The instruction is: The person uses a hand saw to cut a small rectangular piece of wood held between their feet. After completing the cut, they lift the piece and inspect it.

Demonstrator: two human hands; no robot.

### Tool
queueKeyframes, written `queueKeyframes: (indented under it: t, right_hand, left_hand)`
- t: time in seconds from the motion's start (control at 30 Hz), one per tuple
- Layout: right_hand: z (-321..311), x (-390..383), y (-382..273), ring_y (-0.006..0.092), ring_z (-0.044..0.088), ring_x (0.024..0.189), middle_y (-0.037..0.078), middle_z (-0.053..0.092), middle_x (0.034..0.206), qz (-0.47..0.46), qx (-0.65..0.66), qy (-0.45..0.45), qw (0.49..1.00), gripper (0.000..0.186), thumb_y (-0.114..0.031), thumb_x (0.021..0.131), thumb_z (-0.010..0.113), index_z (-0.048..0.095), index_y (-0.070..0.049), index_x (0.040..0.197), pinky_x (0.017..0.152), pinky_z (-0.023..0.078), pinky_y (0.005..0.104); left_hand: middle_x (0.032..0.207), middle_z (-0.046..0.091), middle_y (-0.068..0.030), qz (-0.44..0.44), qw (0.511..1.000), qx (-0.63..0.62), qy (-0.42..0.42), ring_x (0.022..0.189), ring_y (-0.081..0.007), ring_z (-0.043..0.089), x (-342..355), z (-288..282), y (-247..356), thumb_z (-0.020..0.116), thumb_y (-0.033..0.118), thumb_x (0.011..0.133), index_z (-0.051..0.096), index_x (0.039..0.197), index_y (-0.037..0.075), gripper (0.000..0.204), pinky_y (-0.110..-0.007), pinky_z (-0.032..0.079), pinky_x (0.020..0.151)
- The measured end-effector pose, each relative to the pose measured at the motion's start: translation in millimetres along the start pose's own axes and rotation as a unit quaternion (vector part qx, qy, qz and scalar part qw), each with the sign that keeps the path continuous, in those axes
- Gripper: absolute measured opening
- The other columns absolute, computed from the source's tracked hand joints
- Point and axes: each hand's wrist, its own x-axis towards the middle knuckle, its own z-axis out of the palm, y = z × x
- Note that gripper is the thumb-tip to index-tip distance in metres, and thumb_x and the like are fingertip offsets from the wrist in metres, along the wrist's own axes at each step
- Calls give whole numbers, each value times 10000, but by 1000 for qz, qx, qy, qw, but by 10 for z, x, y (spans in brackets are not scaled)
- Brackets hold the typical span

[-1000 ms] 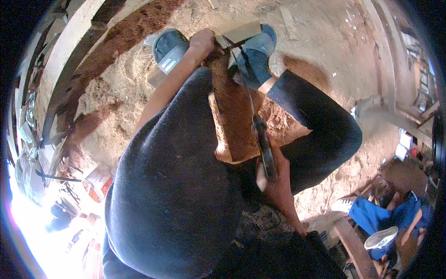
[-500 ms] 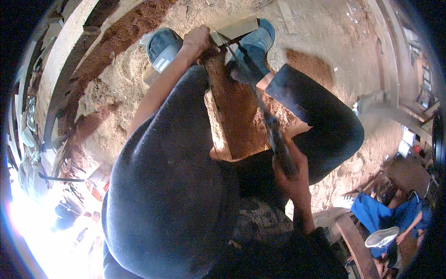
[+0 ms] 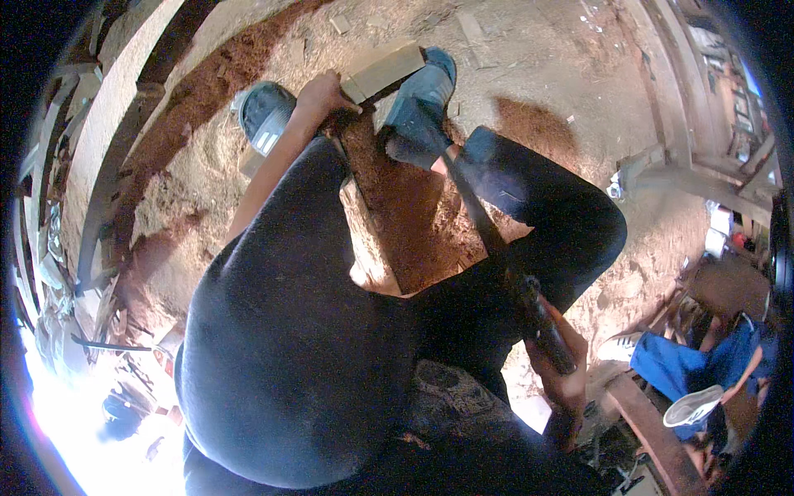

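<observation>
My right hand is wrapped round the dark handle of a handsaw, low and right of my lap. Its long narrow blade, seen nearly edge-on, slants up and left over my bent right leg toward my right shoe. Between my shoes lies a pale piece of wood, its right end against the right shoe's toe. At the wood's left end my left hand is closed on it, fingers partly hidden. The left shoe is beside that forearm. Where the blade's tip ends is hard to make out.
Sawdust and wood scraps cover the ground. Large timbers stand along the left, and a wooden frame is at the right. Another person in blue trousers sits at the lower right, near a brown beam.
My right hand has drawn the handsaw back, down and to the right, so its blade has pulled away from the wood's left end. My left hand stays at the wood; the whole view has shifted slightly.
</observation>
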Motion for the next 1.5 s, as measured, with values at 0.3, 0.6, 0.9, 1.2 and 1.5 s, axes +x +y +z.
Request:
queueKeyframes:
  t: [0.3,0.6,0.9,1.2,1.5]
  right_hand:
    - [262,1053,409,184,594,1116,110,630,1245,-141,205,103,963,488,-26,854,638,536,2,1330,986,457,322]
    - [516,2395,637,99,421,443,-12,469,589,-89,466,70,878,277,-65,876,623,594,0,1144,420,371,284]
    - [628,2429,737,126,429,423,-14,432,571,-47,519,57,851,116,-43,871,595,502,-113,873,411,407,296]
    - [553,2493,760,120,448,426,-18,445,573,-97,471,50,875,103,-45,881,586,501,-104,875,406,417,282]
    - [580,2466,760,100,455,443,-30,434,573,-83,430,81,896,66,-64,897,574,528,-95,932,417,415,267]
  left_hand:
    - [1005,647,-239,50,995,-41,75,989,-392,632,-31,192,-191,910,497,480,565,1027,-22,829,-458,513,834]
    - [1292,498,-212,90,980,102,142,1212,-358,503,-319,-12,-35,731,459,785,422,1294,30,734,-483,440,983]
    - [1089,637,-143,201,962,47,180,1169,-273,532,-990,46,-600,600,384,848,640,1037,24,409,-464,252,1146]
    - [985,679,-116,163,959,-33,228,1088,-262,573,-1003,4,-428,602,319,853,686,933,67,277,-446,286,1128]
    - [933,683,-102,154,957,-70,237,1033,-264,597,-1041,-10,-418,615,303,853,692,888,71,247,-445,308,1119]
